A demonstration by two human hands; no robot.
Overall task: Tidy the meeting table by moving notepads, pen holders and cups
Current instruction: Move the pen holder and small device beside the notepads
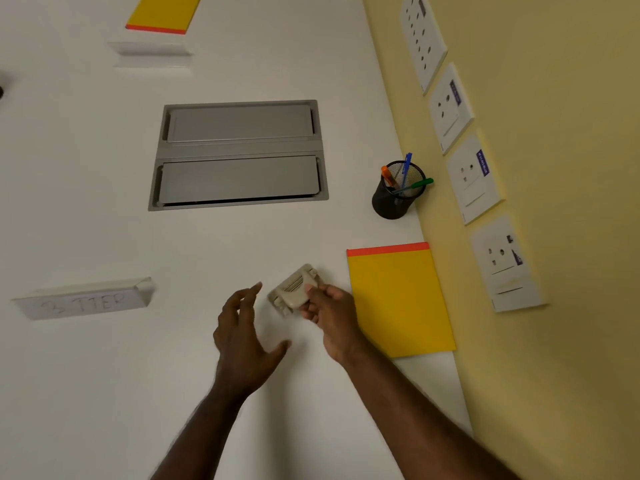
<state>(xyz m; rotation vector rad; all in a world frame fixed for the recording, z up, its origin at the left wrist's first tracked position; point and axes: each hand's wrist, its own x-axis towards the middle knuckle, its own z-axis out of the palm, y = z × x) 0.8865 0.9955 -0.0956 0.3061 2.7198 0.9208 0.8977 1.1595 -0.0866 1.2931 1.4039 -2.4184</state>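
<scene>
Plainly the right hand [329, 317] pinches a small beige object [294, 292], perhaps a hole punch, lifted off the surface [104, 202] beside the yellow notepad [398, 303], the left hand [242, 337] spread empty nearby; its narrow fingertip hold risks a drop.

I see a yellow notepad [398, 299] with an orange-red top strip lying flat at the table's right edge; behind it a black mesh pen holder [394, 199] stands upright with pens; another yellow notepad [162, 12] lies far off.
</scene>
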